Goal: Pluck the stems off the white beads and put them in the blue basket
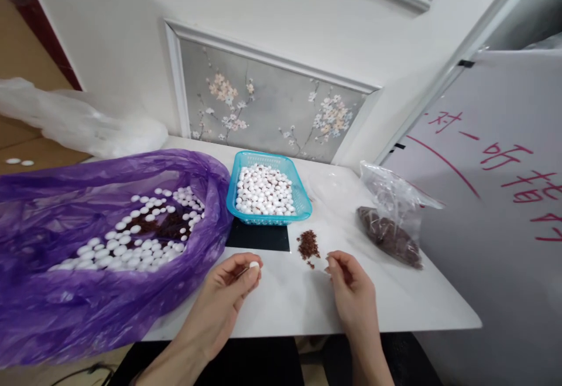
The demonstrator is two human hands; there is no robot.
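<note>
- Head view: the left hand [226, 292] had a white bead [254, 265] clamped between thumb and forefinger, above the near part of the white table [421, 304]; most of that bead was hidden by the fingers.
- Right hand [355, 289]: thumb and forefinger were drawn close together, well apart from the left hand; something small and dark showed at the tips, but I could not tell whether it was gripped.
- Between the hands and slightly beyond them lay a loose pile of brown bits [308, 245]; farther off stood a blue basket [302, 216] of white beads, a black mat [259, 237] on its near side.
- Left was a purple bag [88, 310], gaping over more beads; right was a clear bag [390, 184] with brown stuff low inside it.
- Risks, as I judged them: the bead looked smooth and was held by little of its surface, so a hard squeeze could have shot it loose; a low sweep of the right hand could have scattered the unwalled pile; the purple bag hung past the near edge, so a tug from the left forearm could have spilled its beads.
</note>
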